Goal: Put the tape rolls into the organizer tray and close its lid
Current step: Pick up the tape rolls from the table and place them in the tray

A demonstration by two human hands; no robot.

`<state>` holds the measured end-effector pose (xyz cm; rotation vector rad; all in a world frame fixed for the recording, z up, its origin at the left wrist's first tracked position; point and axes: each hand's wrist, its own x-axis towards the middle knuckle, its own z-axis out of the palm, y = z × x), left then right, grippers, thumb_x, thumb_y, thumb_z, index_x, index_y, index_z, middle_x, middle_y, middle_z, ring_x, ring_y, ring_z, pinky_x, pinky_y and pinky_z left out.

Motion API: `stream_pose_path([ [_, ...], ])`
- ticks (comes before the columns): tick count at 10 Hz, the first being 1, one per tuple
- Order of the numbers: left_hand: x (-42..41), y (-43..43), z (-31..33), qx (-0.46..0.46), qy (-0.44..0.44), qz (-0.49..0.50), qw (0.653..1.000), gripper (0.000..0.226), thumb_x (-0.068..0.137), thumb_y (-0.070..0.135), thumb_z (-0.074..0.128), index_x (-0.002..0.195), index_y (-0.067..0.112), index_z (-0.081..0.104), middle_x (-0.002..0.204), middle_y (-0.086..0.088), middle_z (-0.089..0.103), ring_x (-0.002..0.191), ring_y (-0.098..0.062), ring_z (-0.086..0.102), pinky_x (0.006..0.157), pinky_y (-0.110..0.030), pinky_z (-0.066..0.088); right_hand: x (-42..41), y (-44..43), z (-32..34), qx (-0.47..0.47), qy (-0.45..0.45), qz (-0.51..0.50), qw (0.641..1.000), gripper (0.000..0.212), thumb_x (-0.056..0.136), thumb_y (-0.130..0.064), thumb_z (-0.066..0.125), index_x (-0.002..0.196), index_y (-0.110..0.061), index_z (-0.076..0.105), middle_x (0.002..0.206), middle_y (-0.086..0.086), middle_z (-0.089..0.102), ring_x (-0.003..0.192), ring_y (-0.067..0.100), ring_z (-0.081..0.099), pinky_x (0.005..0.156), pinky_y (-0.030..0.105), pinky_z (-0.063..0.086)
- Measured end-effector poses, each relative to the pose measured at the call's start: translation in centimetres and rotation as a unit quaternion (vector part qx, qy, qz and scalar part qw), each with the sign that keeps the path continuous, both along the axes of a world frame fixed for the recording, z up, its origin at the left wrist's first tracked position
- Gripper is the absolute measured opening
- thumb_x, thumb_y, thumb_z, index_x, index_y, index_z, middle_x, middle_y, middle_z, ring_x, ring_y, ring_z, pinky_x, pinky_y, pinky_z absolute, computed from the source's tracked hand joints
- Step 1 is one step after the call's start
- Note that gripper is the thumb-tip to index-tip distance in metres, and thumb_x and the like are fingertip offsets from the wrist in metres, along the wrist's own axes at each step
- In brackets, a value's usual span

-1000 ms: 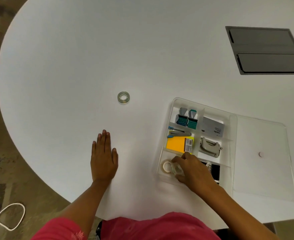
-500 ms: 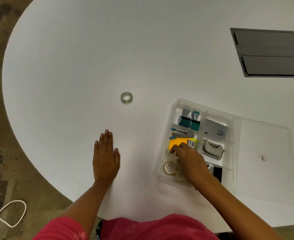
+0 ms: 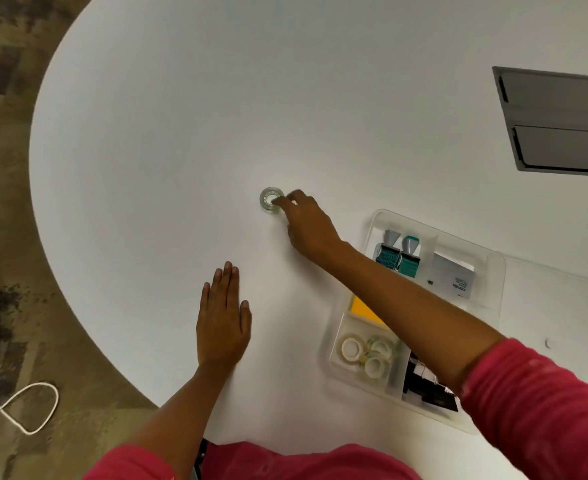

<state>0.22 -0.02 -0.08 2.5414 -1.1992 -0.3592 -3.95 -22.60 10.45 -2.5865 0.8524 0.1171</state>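
A clear tape roll (image 3: 269,199) lies flat on the white table, left of the tray. My right hand (image 3: 308,226) reaches across to it, fingertips on its right rim; whether they grip it is unclear. My left hand (image 3: 223,317) rests flat on the table, fingers together, holding nothing. The clear organizer tray (image 3: 372,223) sits at the right, partly hidden by my right forearm. Three tape rolls (image 3: 367,353) lie in its near-left compartment. Its clear lid (image 3: 562,306) lies open flat on the table to the right of the tray.
The tray also holds two teal stamps (image 3: 398,258), a white box (image 3: 453,278), orange notes (image 3: 363,308) and black clips (image 3: 424,386). A grey recessed panel (image 3: 562,123) is at the far right. A power strip and white cable (image 3: 18,410) lie on the floor left.
My right hand left the tray's tape compartment and moved up and left across the table to the loose tape roll. My left hand stayed in place.
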Motion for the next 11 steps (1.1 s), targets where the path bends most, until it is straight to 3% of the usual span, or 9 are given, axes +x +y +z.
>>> stream_pose_path([
  [1, 0.0, 0.0, 0.1, -0.002, 0.003, 0.001, 1.000, 0.060, 0.095, 0.027, 0.030, 0.152, 0.015, 0.016, 0.161, -0.001, 0.017, 0.150, -0.014, 0.009, 0.123, -0.032, 0.007, 2.5, -1.0, -1.2, 0.005, 0.027, 0.014, 1.000, 0.067, 0.085, 0.005, 0.052, 0.145, -0.019, 0.033, 0.154, 0.017, 0.023, 0.132, 0.038, 0.033, 0.098, 0.045, 0.043],
  [2, 0.0, -0.1, 0.1, 0.000, 0.003, -0.001, 1.000, 0.060, 0.094, 0.027, 0.030, 0.152, 0.014, 0.017, 0.161, -0.002, 0.018, 0.150, -0.015, 0.011, 0.123, -0.032, 0.008, 4.0, -1.6, -2.6, -0.017, 0.080, 0.051, 0.995, 0.072, 0.087, 0.000, 0.051, 0.148, -0.026, 0.022, 0.159, 0.014, 0.008, 0.140, 0.041, 0.018, 0.103, 0.046, 0.039],
  [3, -0.1, -0.1, 0.1, -0.001, 0.005, 0.000, 1.000, 0.060, 0.094, 0.027, 0.030, 0.152, 0.014, 0.017, 0.161, -0.002, 0.018, 0.150, -0.015, 0.011, 0.123, -0.031, 0.007, 4.1, -1.3, -3.6, -0.039, 0.096, 0.080, 0.991, 0.067, 0.088, -0.008, 0.054, 0.147, -0.024, 0.026, 0.158, 0.014, 0.010, 0.137, 0.040, 0.022, 0.103, 0.044, 0.039],
  [4, 0.0, -0.1, 0.1, 0.001, 0.001, -0.001, 1.000, 0.060, 0.094, 0.027, 0.030, 0.152, 0.014, 0.017, 0.161, -0.002, 0.018, 0.150, -0.015, 0.011, 0.123, -0.031, 0.007, 3.3, -0.6, -3.7, -0.064, 0.058, 0.066, 0.994, 0.051, 0.087, 0.001, 0.048, 0.135, -0.015, 0.042, 0.144, 0.018, 0.034, 0.121, 0.037, 0.039, 0.084, 0.039, 0.049],
  [5, -0.1, 0.0, 0.0, -0.001, -0.001, -0.003, 1.000, 0.060, 0.095, 0.027, 0.030, 0.152, 0.014, 0.016, 0.160, -0.002, 0.019, 0.150, -0.016, 0.011, 0.123, -0.033, 0.009, 2.1, 0.4, -3.0, -0.075, 0.031, 0.024, 0.996, 0.043, 0.089, 0.006, 0.041, 0.128, -0.011, 0.046, 0.130, 0.015, 0.044, 0.112, 0.031, 0.043, 0.068, 0.031, 0.044],
  [6, -0.1, 0.0, -0.1, 0.002, -0.003, -0.003, 1.000, 0.061, 0.094, 0.027, 0.030, 0.152, 0.015, 0.015, 0.161, -0.002, 0.018, 0.150, -0.015, 0.010, 0.123, -0.033, 0.009, 0.0, 1.7, -1.3, -0.024, -0.032, -0.053, 0.998, 0.044, 0.087, 0.003, 0.051, 0.127, -0.015, 0.049, 0.129, 0.013, 0.044, 0.113, 0.028, 0.041, 0.071, 0.032, 0.050],
  [8, 0.0, 0.0, -0.1, 0.001, -0.008, -0.005, 1.000, 0.061, 0.094, 0.026, 0.030, 0.152, 0.013, 0.016, 0.161, -0.003, 0.018, 0.150, -0.015, 0.010, 0.123, -0.035, 0.010, -6.7, 5.0, 2.9, 0.035, -0.128, -0.119, 0.984, 0.046, 0.081, -0.001, 0.063, 0.124, -0.014, 0.055, 0.126, 0.013, 0.046, 0.111, 0.028, 0.044, 0.080, 0.030, 0.046],
  [10, -0.1, 0.0, 0.2, -0.006, -0.006, -0.009, 1.000, 0.060, 0.094, 0.026, 0.028, 0.151, 0.012, 0.018, 0.160, -0.004, 0.019, 0.149, -0.017, 0.013, 0.123, -0.036, 0.012, -14.0, 8.8, 4.2, 0.048, -0.101, -0.198, 0.974, 0.048, 0.070, -0.005, 0.075, 0.114, -0.017, 0.060, 0.115, 0.007, 0.053, 0.107, 0.025, 0.051, 0.084, 0.024, 0.039],
  [11, -0.1, 0.0, 0.2, -0.006, -0.003, -0.008, 1.000, 0.061, 0.093, 0.027, 0.027, 0.151, 0.012, 0.018, 0.160, -0.003, 0.019, 0.149, -0.017, 0.013, 0.122, -0.037, 0.013, -16.4, 10.2, 3.9, 0.055, -0.055, -0.227, 0.971, 0.046, 0.069, -0.011, 0.076, 0.111, -0.017, 0.059, 0.112, 0.007, 0.054, 0.103, 0.025, 0.054, 0.076, 0.030, 0.048],
])
